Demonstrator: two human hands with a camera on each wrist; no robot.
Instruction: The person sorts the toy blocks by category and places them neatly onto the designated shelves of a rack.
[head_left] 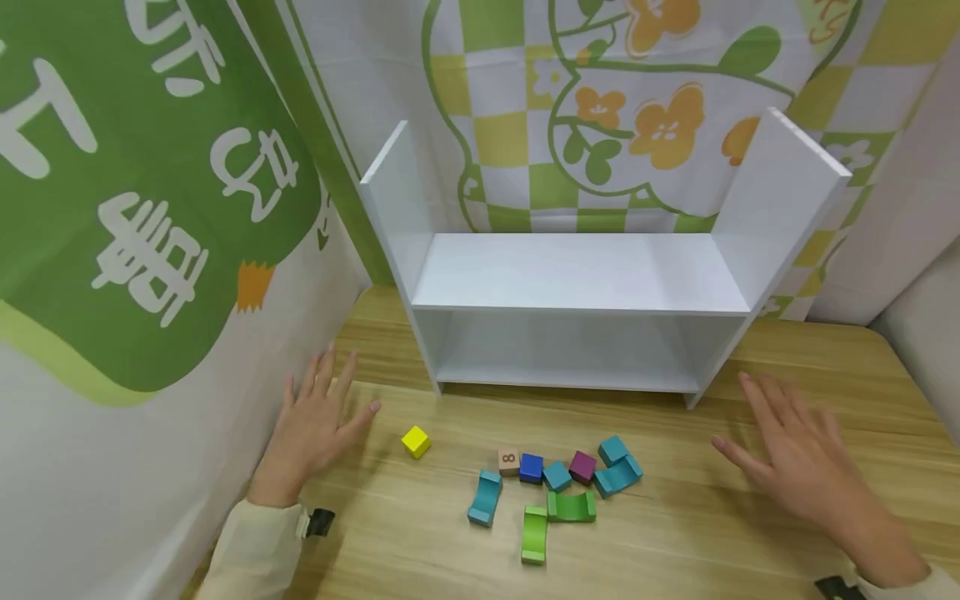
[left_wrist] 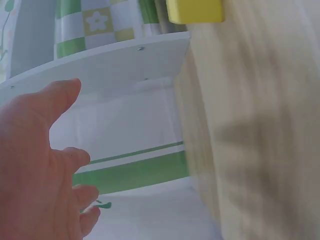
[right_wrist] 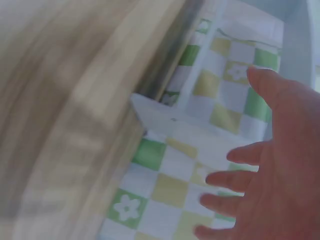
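In the head view, with the dark blue cube (head_left: 532, 469) as the hub of the clock and twelve pointing away from the person, the left hand (head_left: 318, 429) lay between nine and ten o'clock, its fingers spread and loosely straight. The yellow cube (head_left: 416, 442) sat on the surface (head_left: 405, 542) in the same direction, just beyond the thumb. The right hand (head_left: 798, 450) was at three o'clock, well apart from the blocks and slightly blurred, its fingers extended. Whether either hand touched the surface could not be told.

Close to the hub sat a wooden cube (head_left: 508, 462) marked 8 at nine o'clock, then a teal cube (head_left: 557, 477) and a purple cube (head_left: 582, 467) towards three. Curved blocks lay nearer the person — a blue one (head_left: 485, 498) at eight, a light green one (head_left: 534, 535) at six, a darker green one (head_left: 572, 507) between four and five. The white shelf (head_left: 581, 271) stood at twelve.

In the left wrist view, the hand filled eight to nine o'clock, fingers relaxed and apart; the yellow cube showed near one o'clock.

In the right wrist view, the hand was at four o'clock, fingers loosely stretched — checked cloth (right_wrist: 170, 190) showed beyond them.
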